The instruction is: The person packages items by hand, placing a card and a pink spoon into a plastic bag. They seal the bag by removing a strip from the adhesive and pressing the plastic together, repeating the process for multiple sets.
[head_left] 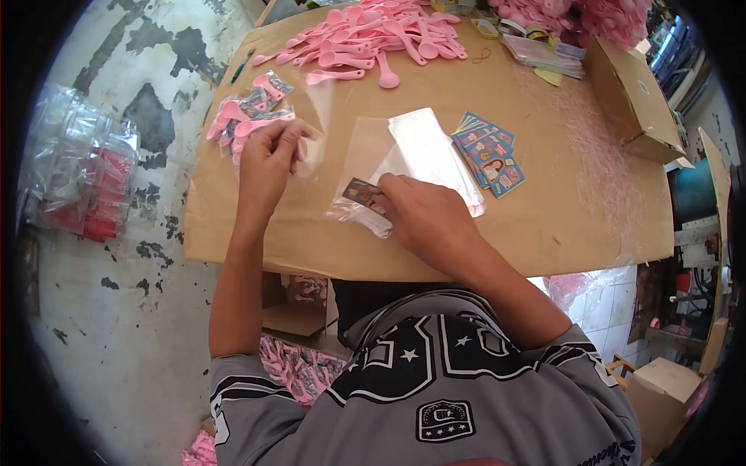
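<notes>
My left hand (273,159) is raised at the left of the table, its fingers pinched on a clear plastic bag (314,155) that is hard to make out. Right beside it lies a heap of packed pink spoons (237,124) with printed cards in clear bags. My right hand (427,213) is closed on the edge of a small printed card (359,193), low over some clear plastic sleeves (364,219). A stack of clear bags (427,144) lies just beyond this hand. To its right, blue printed cards (491,155) are fanned out.
A big pile of loose pink spoons (365,35) covers the far side of the cardboard-topped table (311,248). An open carton (633,101) stands at the right edge, near flat plastic packs (544,56). Clear bags with red contents (85,175) are at far left.
</notes>
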### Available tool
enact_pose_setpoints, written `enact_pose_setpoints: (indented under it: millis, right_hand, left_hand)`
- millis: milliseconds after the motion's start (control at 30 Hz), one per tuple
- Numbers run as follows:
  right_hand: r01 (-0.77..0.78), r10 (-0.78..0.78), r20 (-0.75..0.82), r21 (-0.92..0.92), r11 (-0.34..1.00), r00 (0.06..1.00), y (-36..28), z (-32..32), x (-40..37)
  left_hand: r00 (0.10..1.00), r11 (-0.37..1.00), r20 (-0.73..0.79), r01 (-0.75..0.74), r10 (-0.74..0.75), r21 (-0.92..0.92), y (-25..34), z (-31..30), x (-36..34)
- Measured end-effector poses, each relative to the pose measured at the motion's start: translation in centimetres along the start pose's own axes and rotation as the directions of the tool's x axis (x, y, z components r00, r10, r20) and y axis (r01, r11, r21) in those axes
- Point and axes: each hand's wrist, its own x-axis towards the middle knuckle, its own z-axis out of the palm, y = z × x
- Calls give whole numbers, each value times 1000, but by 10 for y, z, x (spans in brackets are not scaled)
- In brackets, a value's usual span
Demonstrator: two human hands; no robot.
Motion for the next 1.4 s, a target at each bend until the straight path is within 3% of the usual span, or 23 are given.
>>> enact_pose_setpoints:
  millis: [67, 167, 300, 400, 500, 633, 733, 800, 1033, 1133, 1367, 1400]
  right_hand:
    - [-45, 43, 32, 67, 997, 999, 1, -6, 0]
    - [36, -2, -121, 277, 960, 993, 9, -13, -3]
    - [-82, 212, -265, 428, 900, 941, 10, -32, -14]
    - [-234, 324, -61, 570, 788, 944, 28, -40, -23]
    - [-244, 298, 84, 798, 552, 951, 23, -42, -27]
    - [-141, 329, -27, 869, 475, 944, 26, -36, -27]
    - [-87, 406, -114, 891, 445, 907, 24, -35, -25]
    - [-140, 370, -49, 873, 468, 928, 30, -37, -29]
    - [-184, 371, -80, 761, 623, 925, 29, -47, -33]
    - [-133, 357, -74, 843, 522, 931, 29, -43, -31]
    - [-233, 280, 82, 795, 561, 956, 38, -52, -32]
    - [-202, 311, 33, 825, 528, 950, 37, -51, -31]
  left_hand:
    - [998, 982, -52, 21, -31, -188, 0, 0, -6]
    - [993, 842, -30, 77, -110, -533, 20, 19, -19]
    - [982, 575, 67, 157, -175, -803, 26, 41, -33]
    - [979, 560, -2, 114, -203, -821, 29, 65, -39]
    - [985, 478, -26, 59, -169, -877, 37, 91, -45]
    - [983, 338, 16, 79, -185, -938, 48, 115, -54]
    - [989, 314, 19, 64, -146, -947, 49, 125, -55]
    - [990, 300, 21, 63, -142, -952, 54, 128, -59]
    - [979, 296, -34, 27, -199, -955, 57, 136, -59]
    - [987, 285, -11, 36, -160, -958, 60, 137, -62]
    - [991, 317, 8, 50, -133, -947, 56, 143, -65]
    - [991, 301, 15, 56, -136, -952, 54, 144, -65]
